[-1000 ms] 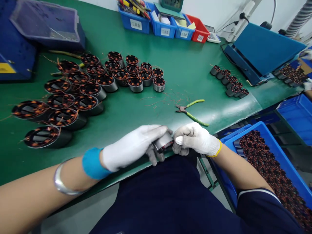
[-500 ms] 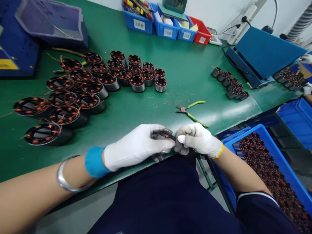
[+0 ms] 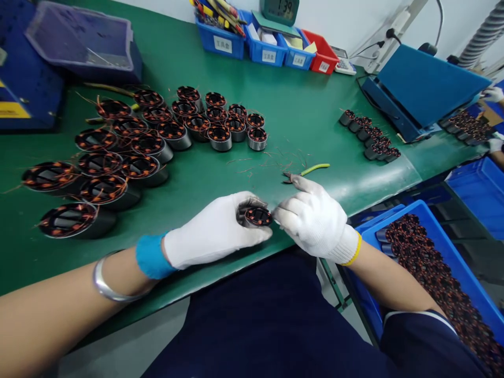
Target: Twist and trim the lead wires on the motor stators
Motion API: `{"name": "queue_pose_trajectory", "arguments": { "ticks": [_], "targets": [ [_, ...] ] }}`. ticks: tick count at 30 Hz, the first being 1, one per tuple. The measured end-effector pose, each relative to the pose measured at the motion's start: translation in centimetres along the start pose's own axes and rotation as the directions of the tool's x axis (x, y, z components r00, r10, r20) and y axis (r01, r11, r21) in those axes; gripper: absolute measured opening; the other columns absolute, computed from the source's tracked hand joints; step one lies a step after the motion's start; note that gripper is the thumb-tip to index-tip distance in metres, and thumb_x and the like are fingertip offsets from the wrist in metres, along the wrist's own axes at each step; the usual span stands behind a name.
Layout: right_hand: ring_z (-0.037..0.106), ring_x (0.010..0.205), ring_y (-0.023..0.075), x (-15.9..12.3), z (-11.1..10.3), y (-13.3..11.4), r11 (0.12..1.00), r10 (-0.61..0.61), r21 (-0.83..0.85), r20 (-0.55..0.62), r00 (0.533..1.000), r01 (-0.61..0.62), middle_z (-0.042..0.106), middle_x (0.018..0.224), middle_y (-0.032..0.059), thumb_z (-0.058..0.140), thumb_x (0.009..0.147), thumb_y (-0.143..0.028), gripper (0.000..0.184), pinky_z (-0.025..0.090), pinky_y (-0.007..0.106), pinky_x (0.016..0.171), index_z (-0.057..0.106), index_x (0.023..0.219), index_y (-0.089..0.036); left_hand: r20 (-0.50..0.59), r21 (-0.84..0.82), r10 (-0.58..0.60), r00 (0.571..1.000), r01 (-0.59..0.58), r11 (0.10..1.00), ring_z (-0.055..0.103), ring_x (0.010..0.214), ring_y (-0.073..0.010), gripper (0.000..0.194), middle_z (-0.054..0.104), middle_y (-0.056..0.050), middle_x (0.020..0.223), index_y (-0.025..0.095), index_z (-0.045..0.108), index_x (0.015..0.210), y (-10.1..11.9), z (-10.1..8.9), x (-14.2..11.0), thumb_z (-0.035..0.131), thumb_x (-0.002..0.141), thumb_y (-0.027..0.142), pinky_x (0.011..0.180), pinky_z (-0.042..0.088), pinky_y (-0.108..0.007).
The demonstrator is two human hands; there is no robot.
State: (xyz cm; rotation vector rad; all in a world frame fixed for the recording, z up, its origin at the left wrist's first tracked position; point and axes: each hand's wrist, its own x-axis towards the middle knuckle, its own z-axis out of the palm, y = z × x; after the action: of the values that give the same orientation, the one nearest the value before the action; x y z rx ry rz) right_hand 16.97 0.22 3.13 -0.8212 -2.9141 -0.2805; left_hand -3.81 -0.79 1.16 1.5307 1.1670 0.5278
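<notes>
My left hand (image 3: 220,223), in a white glove with a blue cuff, is closed around a small motor stator (image 3: 258,216). The stator's copper-wound top faces up, just above the table's front edge. My right hand (image 3: 313,218), in a white knitted glove with a yellow hem, is palm down beside the stator. Its fingers are apart, and the nearest fingertips are close to the stator's right side. One finger reaches over the green-handled side cutters (image 3: 311,169), which lie on the green table (image 3: 189,191). My right hand covers part of these cutters.
Several stators (image 3: 171,131) stand grouped at left; smaller ones (image 3: 370,134) stand at right. Wire scraps (image 3: 268,157) lie mid-table. A blue crate (image 3: 429,210) of stators sits at lower right. Tool boxes (image 3: 224,42) line the back. A co-worker's gloved hands (image 3: 494,94) show at far right.
The stator has come into clear view, top up, in my left hand. My right hand has turned from a pinch to palm down, with a finger reaching over the side cutters.
</notes>
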Motion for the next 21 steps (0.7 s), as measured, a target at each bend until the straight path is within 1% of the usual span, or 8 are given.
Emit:
{"name": "queue_pose_trajectory", "arguments": {
  "ticks": [2,5,8,10,12,14,17,21],
  "targets": [
    [0.055,0.063,0.0177,-0.4,-0.1,0.7,0.997,0.005,-0.071,0.048,0.999,-0.002,0.065,0.071,0.0029,0.035,0.092,-0.012,0.034,0.034,0.053,0.110,0.066,0.086,-0.022,-0.045,0.164,0.054,0.998,-0.046,0.985,0.064,0.086,-0.0239,0.044,0.069,-0.003,0.094,0.021,0.060,0.101,-0.5,-0.3,0.2,0.073,0.068,0.046,0.080,0.050,-0.036],
    [0.058,0.068,0.0191,-2.4,0.1,3.3,0.998,0.056,-0.034,0.042,0.998,-0.055,0.067,0.076,0.0057,0.037,0.093,-0.019,0.030,0.039,0.050,0.107,0.067,0.088,-0.020,-0.093,0.384,0.122,0.988,-0.078,0.920,0.064,0.089,-0.0272,0.044,0.068,-0.006,0.098,0.021,0.060,0.100,-1.1,-1.0,0.9,0.070,0.067,0.049,0.081,0.050,-0.038],
    [0.063,0.092,0.0236,-5.0,1.2,6.8,0.975,0.198,0.106,-0.004,0.980,-0.196,0.069,0.098,0.0122,0.048,0.091,-0.039,0.034,0.048,0.043,0.097,0.065,0.106,-0.014,-0.143,0.561,0.180,0.973,-0.070,0.825,0.063,0.087,-0.0309,0.043,0.067,-0.010,0.094,0.020,0.060,0.096,-1.6,-1.7,1.5,0.070,0.064,0.047,0.079,0.050,-0.041],
    [0.053,0.121,0.0335,-6.1,2.3,9.1,0.921,0.357,0.163,0.020,0.934,-0.355,0.055,0.132,0.0215,0.064,0.073,-0.061,0.079,0.045,0.048,0.101,0.053,0.130,-0.007,-0.161,0.596,0.197,0.967,-0.064,0.801,0.063,0.088,-0.0316,0.044,0.066,-0.011,0.095,0.019,0.060,0.098,-1.6,-1.8,1.7,0.069,0.064,0.045,0.079,0.050,-0.042],
    [0.032,0.139,0.0431,-6.3,3.5,11.0,0.873,0.439,0.167,0.142,0.887,-0.459,0.031,0.152,0.0265,0.075,0.048,-0.071,0.124,0.036,0.054,0.109,0.036,0.145,-0.003,-0.131,0.557,0.188,0.973,-0.085,0.826,0.063,0.088,-0.0288,0.038,0.067,-0.009,0.095,0.018,0.061,0.098,-1.4,-1.8,1.9,0.065,0.067,0.040,0.079,0.050,-0.040],
    [0.019,0.144,0.0449,-5.9,4.2,12.3,0.855,0.433,0.161,0.301,0.850,-0.493,0.021,0.156,0.0262,0.079,0.037,-0.070,0.140,0.029,0.057,0.113,0.026,0.150,-0.004,-0.101,0.502,0.167,0.981,-0.095,0.860,0.062,0.083,-0.0245,0.028,0.067,-0.006,0.090,0.018,0.062,0.094,-1.3,-1.6,2.1,0.061,0.071,0.035,0.078,0.050,-0.037],
    [0.033,0.138,0.0422,-4.8,3.9,13.4,0.846,0.420,0.121,0.450,0.788,-0.519,0.032,0.153,0.0217,0.077,0.046,-0.067,0.127,0.037,0.055,0.108,0.028,0.150,-0.012,-0.148,0.491,0.163,0.975,-0.070,0.868,0.060,0.079,-0.0220,0.018,0.066,-0.005,0.084,0.019,0.061,0.086,-1.4,-1.4,2.3,0.055,0.077,0.033,0.076,0.048,-0.035],
    [0.055,0.115,0.0399,-4.2,1.9,12.9,0.839,0.484,-0.056,0.528,0.697,-0.541,0.045,0.141,0.0170,0.072,0.054,-0.067,0.107,0.049,0.049,0.087,0.040,0.145,-0.023,-0.213,0.481,0.186,0.959,-0.062,0.874,0.058,0.082,-0.0221,0.019,0.065,-0.006,0.084,0.018,0.060,0.084,-2.0,-1.6,2.2,0.049,0.083,0.033,0.076,0.046,-0.036]
  ]
}}
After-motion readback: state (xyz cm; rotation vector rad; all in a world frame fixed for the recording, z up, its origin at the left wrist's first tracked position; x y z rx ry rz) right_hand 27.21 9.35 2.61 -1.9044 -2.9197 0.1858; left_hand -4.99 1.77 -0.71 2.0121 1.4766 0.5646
